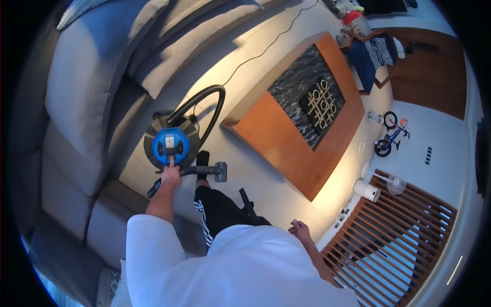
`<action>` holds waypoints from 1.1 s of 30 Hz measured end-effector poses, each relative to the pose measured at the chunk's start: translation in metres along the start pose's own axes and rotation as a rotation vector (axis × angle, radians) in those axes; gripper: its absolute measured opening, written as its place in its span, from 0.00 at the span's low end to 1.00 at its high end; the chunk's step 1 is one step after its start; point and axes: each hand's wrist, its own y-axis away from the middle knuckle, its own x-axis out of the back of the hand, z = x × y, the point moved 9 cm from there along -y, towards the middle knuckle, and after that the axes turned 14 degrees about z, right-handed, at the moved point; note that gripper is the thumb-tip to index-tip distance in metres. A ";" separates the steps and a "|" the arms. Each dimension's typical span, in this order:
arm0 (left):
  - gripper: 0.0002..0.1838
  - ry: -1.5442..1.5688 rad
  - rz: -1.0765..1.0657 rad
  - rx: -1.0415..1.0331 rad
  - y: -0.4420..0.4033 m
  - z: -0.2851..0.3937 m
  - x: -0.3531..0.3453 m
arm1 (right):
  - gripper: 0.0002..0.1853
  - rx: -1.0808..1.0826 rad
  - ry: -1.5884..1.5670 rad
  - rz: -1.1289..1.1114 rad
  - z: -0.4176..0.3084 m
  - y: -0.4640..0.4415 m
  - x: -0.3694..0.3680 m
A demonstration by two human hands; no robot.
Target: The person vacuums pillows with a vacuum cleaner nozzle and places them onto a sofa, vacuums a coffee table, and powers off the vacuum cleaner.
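A round blue-and-black canister vacuum cleaner (170, 146) stands on the floor by the sofa. My left hand (171, 175) reaches down to it, its index finger stretched onto the front of the blue top near the handle; the other fingers are folded and partly hidden. A black tube with a floor nozzle (221, 172) runs behind that hand, and I see no clear grip on it. From the canister's top a black hose (221, 102) arches away to the right. My right hand (300, 228) hangs beside my body, fingers loosely bent and apart, holding nothing.
Grey sofa sections (76, 102) line the left side. A wooden coffee table (286, 146) with a black stone inset carries a tic-tac-toe board (319, 107). A thin cord (266, 51) crosses the floor. Farther right are an armchair (365, 64), small bicycle (391, 135), fan (396, 184) and slatted wood (378, 225).
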 end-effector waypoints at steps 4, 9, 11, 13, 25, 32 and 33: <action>0.24 -0.043 -0.046 0.016 -0.013 0.010 0.003 | 0.27 -0.032 -0.098 0.009 0.000 0.001 -0.001; 0.21 -0.222 0.055 -0.055 -0.015 0.047 0.050 | 0.26 -0.013 -0.153 -0.003 0.001 0.008 -0.008; 0.17 -0.399 0.291 -0.203 -0.020 0.065 0.072 | 0.25 -0.026 -0.175 0.014 0.014 0.010 -0.005; 0.21 -0.408 0.312 -0.170 -0.029 0.057 0.087 | 0.24 -0.061 -0.198 0.031 0.037 0.009 -0.003; 0.32 -0.306 -0.089 -0.124 -0.099 0.021 0.012 | 0.23 -0.160 -0.338 0.115 0.147 0.012 -0.009; 0.29 -0.266 -0.051 -0.098 -0.056 0.033 -0.021 | 0.23 -0.280 -0.388 0.039 0.270 -0.020 -0.042; 0.29 -0.230 -0.053 -0.083 -0.047 0.041 -0.025 | 0.23 -0.305 -0.399 0.033 0.290 -0.026 -0.046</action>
